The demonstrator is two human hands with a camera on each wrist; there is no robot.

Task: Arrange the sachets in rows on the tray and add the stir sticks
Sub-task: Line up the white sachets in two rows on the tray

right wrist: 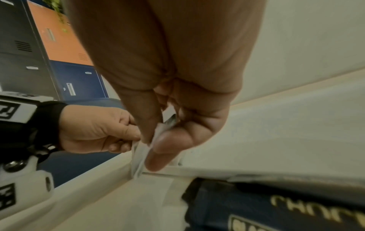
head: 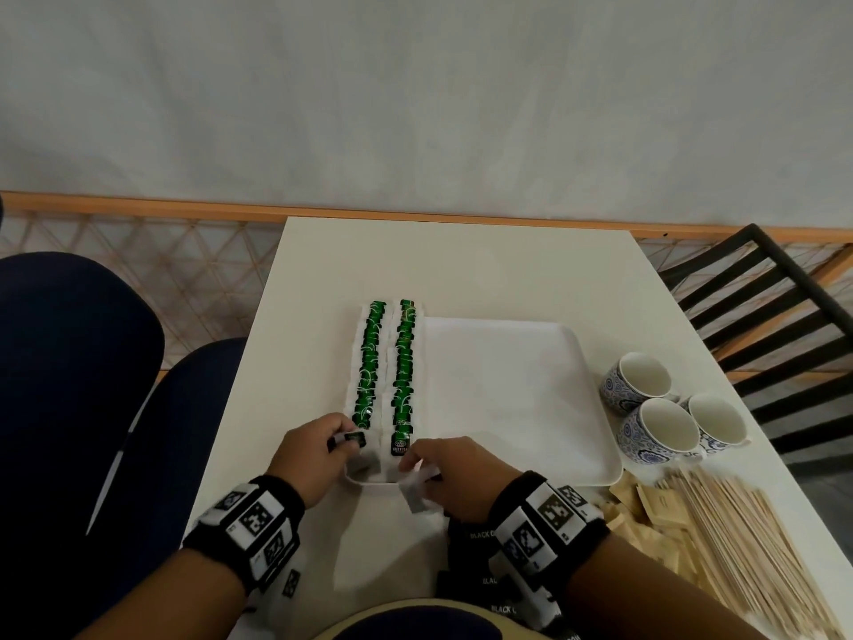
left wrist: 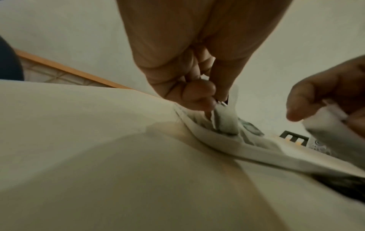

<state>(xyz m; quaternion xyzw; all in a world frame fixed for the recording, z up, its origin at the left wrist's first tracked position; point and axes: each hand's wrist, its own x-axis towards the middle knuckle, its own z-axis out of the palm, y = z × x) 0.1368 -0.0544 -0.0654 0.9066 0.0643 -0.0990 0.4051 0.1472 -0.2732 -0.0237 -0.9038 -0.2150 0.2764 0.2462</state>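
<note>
White tray on the white table, with two rows of green sachets running along its left side from far edge to near. Left hand at the near end of the left row, thumb and fingers pinched on a sachet held over the tray's near-left corner. Right hand just beside it at the tray's near rim, thumb and forefinger clamped on a white sachet that hangs down past the rim; possibly more than one in that grip, too blurred in the wrist view to say. Dark sachets lettered "BLACK" on the table under the right wrist. Wooden stir sticks heaped at the near right of the table, tan packets beside them. Three blue-patterned cups clustered right of the tray. Black chair beyond the table's right edge.
</note>
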